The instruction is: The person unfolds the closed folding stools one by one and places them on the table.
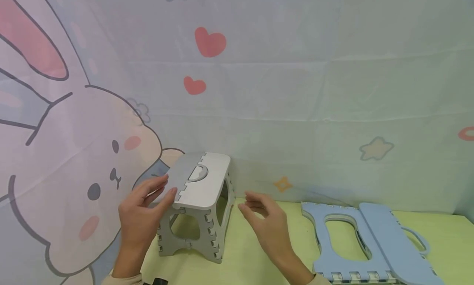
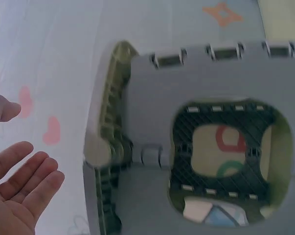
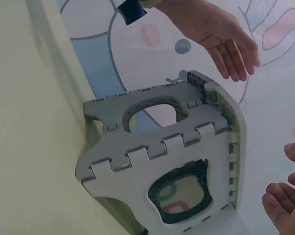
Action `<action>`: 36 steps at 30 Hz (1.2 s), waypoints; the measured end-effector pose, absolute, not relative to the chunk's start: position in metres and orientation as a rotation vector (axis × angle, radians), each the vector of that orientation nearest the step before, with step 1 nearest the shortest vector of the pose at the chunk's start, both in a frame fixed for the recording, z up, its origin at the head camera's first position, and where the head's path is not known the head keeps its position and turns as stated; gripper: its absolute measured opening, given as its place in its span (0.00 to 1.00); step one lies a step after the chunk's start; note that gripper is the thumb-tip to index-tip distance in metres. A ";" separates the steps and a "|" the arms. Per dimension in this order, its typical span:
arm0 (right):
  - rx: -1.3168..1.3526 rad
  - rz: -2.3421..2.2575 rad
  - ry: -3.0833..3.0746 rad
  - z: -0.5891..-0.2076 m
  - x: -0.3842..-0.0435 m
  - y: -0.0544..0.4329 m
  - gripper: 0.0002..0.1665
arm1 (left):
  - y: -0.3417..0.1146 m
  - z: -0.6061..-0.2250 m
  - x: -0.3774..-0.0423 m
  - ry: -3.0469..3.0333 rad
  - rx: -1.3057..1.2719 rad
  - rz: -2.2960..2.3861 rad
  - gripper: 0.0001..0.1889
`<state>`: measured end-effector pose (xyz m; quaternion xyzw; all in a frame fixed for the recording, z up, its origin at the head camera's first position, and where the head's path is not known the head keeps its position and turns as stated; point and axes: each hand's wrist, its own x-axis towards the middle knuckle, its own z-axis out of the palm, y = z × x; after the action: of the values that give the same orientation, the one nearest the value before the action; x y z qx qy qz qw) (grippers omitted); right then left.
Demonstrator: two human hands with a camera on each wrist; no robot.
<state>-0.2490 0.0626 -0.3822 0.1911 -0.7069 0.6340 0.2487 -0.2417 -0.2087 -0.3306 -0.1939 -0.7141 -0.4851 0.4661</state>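
A grey and white folding step stool [image 1: 207,194] stands unfolded on its legs, with a handle slot in the middle of its top. My left hand [image 1: 142,217] hovers by the stool's left front corner, fingers loosely bent and holding nothing. In the left wrist view that hand's fingers [image 2: 27,171] are spread beside the stool's side panel [image 2: 152,98]. To the right of the stool is my right hand [image 1: 270,225], relaxed, with a gap between it and the stool. Both hands also appear around the stool in the right wrist view.
A blue folding stool [image 1: 389,244] lies folded flat at the right of the pale green table [image 1: 252,256], its handle loop pointing right. Behind the table hangs a cloth backdrop [image 1: 266,91] printed with a rabbit, hearts and stars. A small black object [image 1: 160,281] shows beside the left sleeve.
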 end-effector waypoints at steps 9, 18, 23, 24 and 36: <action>0.470 1.643 -1.934 -0.383 -0.242 0.102 0.18 | -0.160 -0.328 -0.241 -1.769 -0.706 -1.192 0.23; 0.421 1.588 -1.929 -0.380 -0.240 0.142 0.19 | -0.115 -0.334 -0.248 -1.832 -0.815 -1.227 0.22; 0.386 1.541 -1.963 -0.379 -0.237 0.160 0.19 | -0.093 -0.340 -0.251 -1.859 -0.833 -1.304 0.22; 0.382 1.522 -1.973 -0.379 -0.237 0.164 0.20 | -0.088 -0.342 -0.251 -1.861 -0.838 -1.318 0.22; 0.182 1.380 -2.080 -0.379 -0.229 0.207 0.22 | -0.034 -0.359 -0.254 -1.939 -0.893 -1.450 0.22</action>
<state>-0.2295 0.2072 -0.3785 0.0691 -0.7891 0.5235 0.3138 -0.2535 -0.0345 -0.3587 -0.3326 -0.7219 -0.5400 0.2770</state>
